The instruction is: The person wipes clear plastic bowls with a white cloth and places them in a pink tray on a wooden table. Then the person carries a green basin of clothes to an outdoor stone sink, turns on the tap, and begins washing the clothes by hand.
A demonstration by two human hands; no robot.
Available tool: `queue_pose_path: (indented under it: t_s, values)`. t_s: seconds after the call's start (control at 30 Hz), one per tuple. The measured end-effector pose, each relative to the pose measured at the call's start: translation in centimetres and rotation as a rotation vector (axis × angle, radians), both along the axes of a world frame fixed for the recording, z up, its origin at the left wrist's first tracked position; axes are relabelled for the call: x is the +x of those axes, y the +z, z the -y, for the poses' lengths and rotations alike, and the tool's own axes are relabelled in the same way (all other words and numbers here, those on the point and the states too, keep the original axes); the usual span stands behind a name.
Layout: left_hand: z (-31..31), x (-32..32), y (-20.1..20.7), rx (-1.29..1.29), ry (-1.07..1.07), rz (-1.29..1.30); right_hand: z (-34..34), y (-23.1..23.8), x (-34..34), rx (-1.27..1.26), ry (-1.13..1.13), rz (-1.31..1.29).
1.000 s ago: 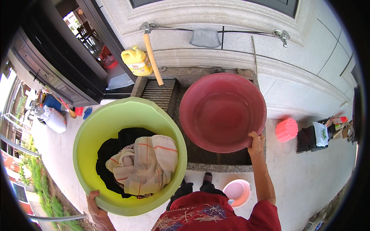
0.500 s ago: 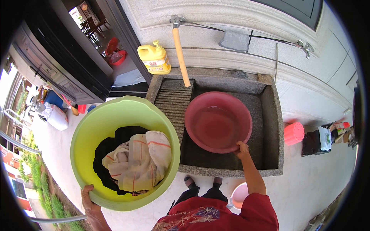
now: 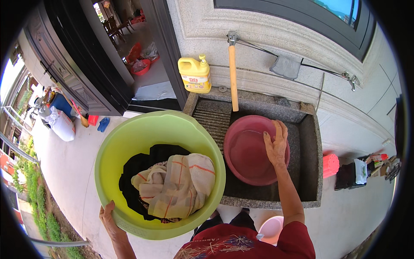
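A large light-green tub (image 3: 105, 172) stands out at the left, its right side overlapping the sink's left end in view; what bears its weight cannot be told. Inside lie a cream towel (image 3: 183, 185) with orange stripes and a black cloth (image 3: 129, 175). My left hand (image 3: 111, 219) grips the tub's near-left rim. In the dark stone sink (image 3: 269, 201) sits a reddish-pink basin (image 3: 243, 157) with what looks like water in it. Over the basin's right side is my right hand (image 3: 277, 142), fingers spread and holding nothing; whether it touches the rim cannot be told.
A tan tube (image 3: 233, 80) hangs from a tap above the sink's ribbed washboard (image 3: 211, 118). On the sink's back-left corner stands a yellow pump jug (image 3: 195, 75). A grey cloth (image 3: 285, 67) hangs on the wall line. A pink bowl (image 3: 271, 228) is on the floor near my feet.
My right hand has let go of the basin's near-right rim and moved up over its right side, fingers spreading. My left hand still grips the tub. The whole view has shifted.
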State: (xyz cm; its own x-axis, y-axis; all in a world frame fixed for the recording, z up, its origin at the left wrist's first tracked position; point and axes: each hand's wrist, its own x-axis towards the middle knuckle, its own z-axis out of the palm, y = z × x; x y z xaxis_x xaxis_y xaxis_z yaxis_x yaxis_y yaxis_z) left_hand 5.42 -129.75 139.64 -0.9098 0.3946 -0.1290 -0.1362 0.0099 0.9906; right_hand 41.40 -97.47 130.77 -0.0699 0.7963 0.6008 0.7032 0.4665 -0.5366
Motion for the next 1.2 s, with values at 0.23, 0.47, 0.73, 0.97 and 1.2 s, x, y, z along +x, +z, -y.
queue_pose_path:
  t_s: [0.23, 0.47, 0.73, 0.97, 1.2]
  values:
    - [-1.5, -0.4, 0.1, -0.016, 0.070, -0.030, -15.3, 14.3, -13.5, 0.356, 0.175, 0.086]
    - [-4.5, -1.5, -1.7, 0.025, 0.107, 0.110, -28.8, 13.9, -17.4, 0.327, 0.124, 0.162]
    - [-3.0, -3.9, -9.6, -0.327, -0.117, -0.602, -35.7, 11.6, -12.4, -0.139, 0.711, -0.328]
    - [-6.1, -2.0, -9.1, -0.121, -0.074, -0.242, -32.3, 8.8, -7.5, 0.079, 0.293, -0.209]
    - [-7.1, 2.8, -8.8, -0.276, -0.083, -0.526, -6.9, -10.9, 3.0, -0.520, 0.509, 0.550]
